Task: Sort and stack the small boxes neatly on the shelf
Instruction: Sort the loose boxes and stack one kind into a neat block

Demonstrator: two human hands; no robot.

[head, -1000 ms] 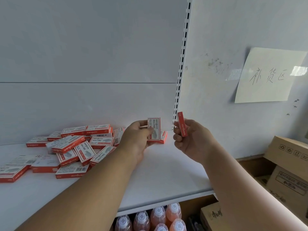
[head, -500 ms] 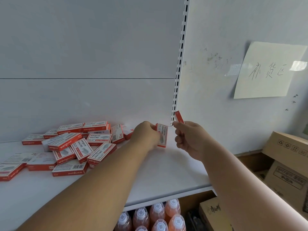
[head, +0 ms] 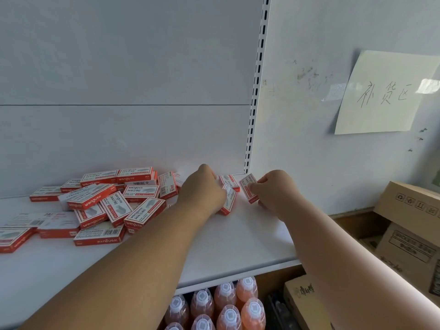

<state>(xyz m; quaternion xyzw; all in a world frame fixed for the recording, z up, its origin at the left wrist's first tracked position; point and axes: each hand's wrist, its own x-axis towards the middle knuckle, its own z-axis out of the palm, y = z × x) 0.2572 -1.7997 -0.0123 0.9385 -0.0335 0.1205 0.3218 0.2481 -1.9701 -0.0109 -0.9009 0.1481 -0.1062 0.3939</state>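
Our left hand was closed on a red-and-white staple box, which stood tilted with its lower end on the white shelf. Our right hand pinched a second staple box between thumb and fingers, just to the right of the first one, and we could not tell if its bottom touched the shelf. Behind the two held boxes, a third box lay flat near the back corner. To the left of our left hand, a loose pile of staple boxes lay in disorder. To the right of our right hand, brown cartons were stacked, and a paper note hung above them on the wall.
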